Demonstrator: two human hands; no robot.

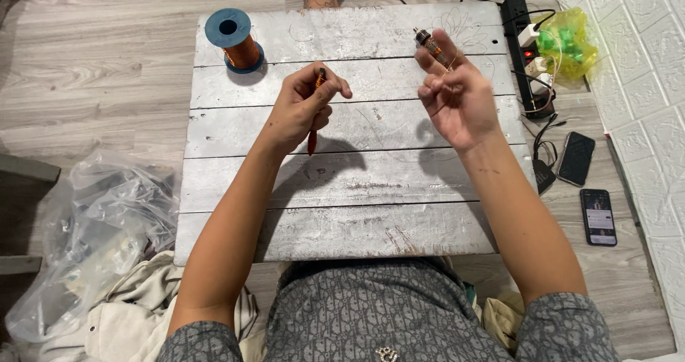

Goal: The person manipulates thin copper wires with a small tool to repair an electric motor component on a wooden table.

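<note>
My left hand (pixel 303 105) is closed around a slim orange-red tool (pixel 315 119) like a pen or small screwdriver, held upright over the worn white plank board (pixel 335 191). My right hand (pixel 457 94) is raised above the board's right side and pinches a small cylindrical part wound with copper wire (pixel 430 46) between thumb and fingers, its metal tip pointing up and left. A blue spool of copper wire (pixel 235 41) stands at the board's far left corner, away from both hands.
A black power strip (pixel 524 55) with plugs and cables lies at the right of the board, next to a green-yellow plastic bag (pixel 567 41). Two phones (pixel 598 216) lie on the floor at right. Clear plastic bags (pixel 85 241) are piled at left.
</note>
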